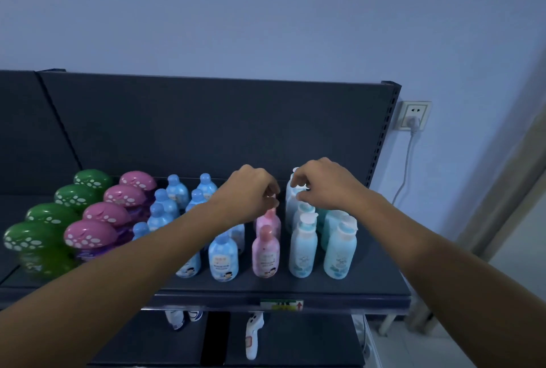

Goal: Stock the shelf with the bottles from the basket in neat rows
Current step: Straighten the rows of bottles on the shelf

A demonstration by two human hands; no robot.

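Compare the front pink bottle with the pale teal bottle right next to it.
Colour: the front pink bottle is pink, cap included; the teal bottle has a white cap. Cap shape: pink's is a rounded dome, teal's blockier. Height: teal stands taller. Both stand upright at the shelf front.

I face a pale blue wall [266, 12] in dim light, a socket [413, 115] with a plugged cord [406, 166] at the right, pale floor [428, 350] at the lower right.
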